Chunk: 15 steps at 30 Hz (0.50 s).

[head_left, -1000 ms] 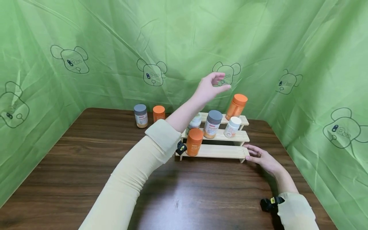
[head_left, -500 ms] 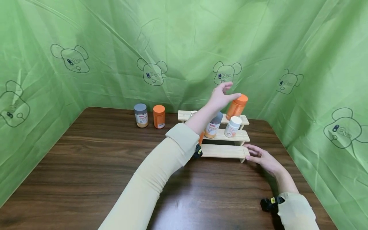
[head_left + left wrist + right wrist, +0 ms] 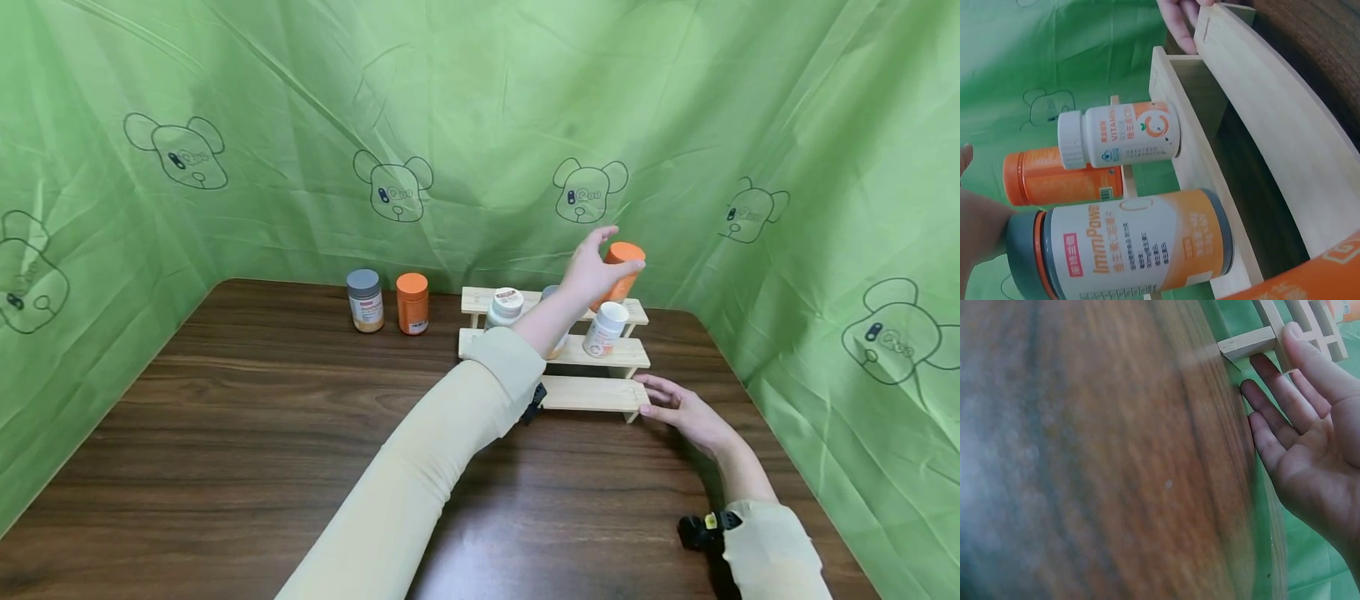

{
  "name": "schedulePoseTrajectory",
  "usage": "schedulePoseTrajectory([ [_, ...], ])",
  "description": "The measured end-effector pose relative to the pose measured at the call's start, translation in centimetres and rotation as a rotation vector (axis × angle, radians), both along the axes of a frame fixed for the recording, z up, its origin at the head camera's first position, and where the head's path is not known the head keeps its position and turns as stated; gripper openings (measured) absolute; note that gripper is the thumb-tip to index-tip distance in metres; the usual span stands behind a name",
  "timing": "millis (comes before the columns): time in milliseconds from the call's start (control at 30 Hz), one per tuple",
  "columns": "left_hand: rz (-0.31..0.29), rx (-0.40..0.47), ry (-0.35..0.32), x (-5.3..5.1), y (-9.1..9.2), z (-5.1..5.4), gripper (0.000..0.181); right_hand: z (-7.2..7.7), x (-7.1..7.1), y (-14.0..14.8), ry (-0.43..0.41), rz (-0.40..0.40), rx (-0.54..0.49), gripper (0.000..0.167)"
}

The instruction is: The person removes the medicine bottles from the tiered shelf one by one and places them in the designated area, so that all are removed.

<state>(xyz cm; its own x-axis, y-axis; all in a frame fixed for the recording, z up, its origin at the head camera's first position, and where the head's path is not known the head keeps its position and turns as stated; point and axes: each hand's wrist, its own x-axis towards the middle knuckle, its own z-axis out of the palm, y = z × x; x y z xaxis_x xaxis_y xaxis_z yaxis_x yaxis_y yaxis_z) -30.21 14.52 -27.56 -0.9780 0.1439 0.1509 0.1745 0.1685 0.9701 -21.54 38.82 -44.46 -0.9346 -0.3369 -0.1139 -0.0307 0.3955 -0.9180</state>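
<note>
My left hand [image 3: 594, 271] reaches over the three-tier wooden display rack [image 3: 581, 393], thumb and fingers spread at the cap of an orange bottle [image 3: 627, 257] on the top tier. The thumb passes in front of the cap; contact is unclear. In the left wrist view a white vitamin bottle [image 3: 1129, 134] and a grey-capped bottle [image 3: 1141, 244] stand on the middle tier. A pale bottle with a white lid [image 3: 506, 307] is partly behind my arm. My right hand [image 3: 693, 421] holds the rack's right end at the bottom tier, thumb in front, fingers behind.
On the brown wooden table [image 3: 225, 433], a grey-capped bottle [image 3: 365, 302] and an orange bottle [image 3: 413, 305] stand left of the rack. Part of another orange bottle [image 3: 1316, 278] shows low in the left wrist view. Green cloth [image 3: 480, 100] hangs behind and at both sides.
My left hand has moved right and down, from above the rack to the orange bottle on the top tier. My right hand has stayed at the rack's end.
</note>
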Motion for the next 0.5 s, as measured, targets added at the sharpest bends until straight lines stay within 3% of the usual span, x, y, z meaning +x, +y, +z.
schedulePoseTrajectory([
  [300, 0.001, 0.007, 0.009, 0.03, 0.48, -0.31, 0.068, -0.34, -0.10, 0.30, -0.001, 0.004, -0.003, 0.059],
  [500, -0.051, -0.038, -0.012, -0.41, 0.51, -0.24, 0.063, -0.05, 0.07, 0.03, 0.004, 0.006, -0.004, 0.059],
])
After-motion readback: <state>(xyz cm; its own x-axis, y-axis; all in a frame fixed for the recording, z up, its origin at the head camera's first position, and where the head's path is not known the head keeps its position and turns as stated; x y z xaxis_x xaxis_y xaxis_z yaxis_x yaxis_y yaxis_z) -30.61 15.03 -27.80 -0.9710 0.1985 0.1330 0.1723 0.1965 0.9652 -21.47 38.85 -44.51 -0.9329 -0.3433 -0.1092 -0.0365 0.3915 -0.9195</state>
